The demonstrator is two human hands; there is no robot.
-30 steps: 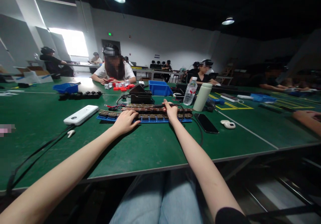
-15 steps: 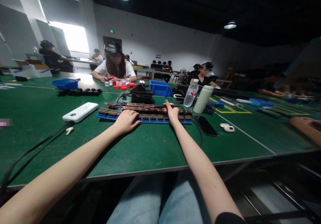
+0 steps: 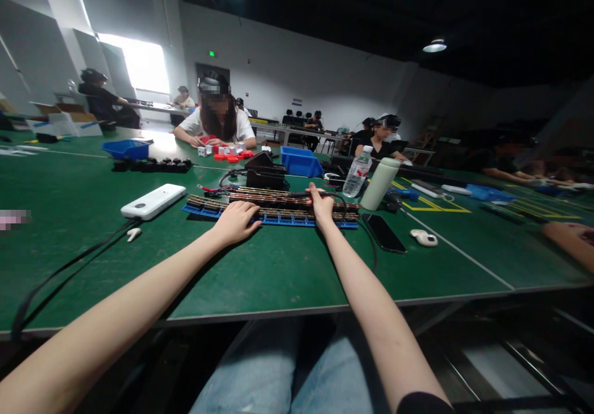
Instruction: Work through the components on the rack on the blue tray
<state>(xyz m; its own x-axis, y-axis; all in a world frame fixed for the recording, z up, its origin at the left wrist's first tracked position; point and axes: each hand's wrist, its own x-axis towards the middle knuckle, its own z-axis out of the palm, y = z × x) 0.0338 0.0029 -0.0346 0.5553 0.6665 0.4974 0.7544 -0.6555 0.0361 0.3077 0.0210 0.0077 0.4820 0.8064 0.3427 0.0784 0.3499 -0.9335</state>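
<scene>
A long blue rack (image 3: 290, 221) bearing rows of thin brownish strips lies on the green table. My left hand (image 3: 236, 221) rests over its left part, palm down, fingers spread across the strips and thumb along the front edge. Toward the rack's right side, my right hand (image 3: 321, 207) is closed round a dark, pen-like tool (image 3: 296, 195) with a black cable, its tip pointing left above the strips. A black box-shaped device (image 3: 264, 172) stands just behind the rack, with red and black leads at its left.
Left: white power bank (image 3: 153, 202), earbud (image 3: 133, 234). Right: water bottle (image 3: 357, 172), green flask (image 3: 380, 184), phone (image 3: 383, 233), earbud case (image 3: 423, 237). Behind: blue bin (image 3: 301, 161), black parts (image 3: 153, 165), and a person handling red and white pieces (image 3: 232, 152).
The whole view has shifted slightly, with things appearing a little further right. Both hands keep nearly the same places on the rack.
</scene>
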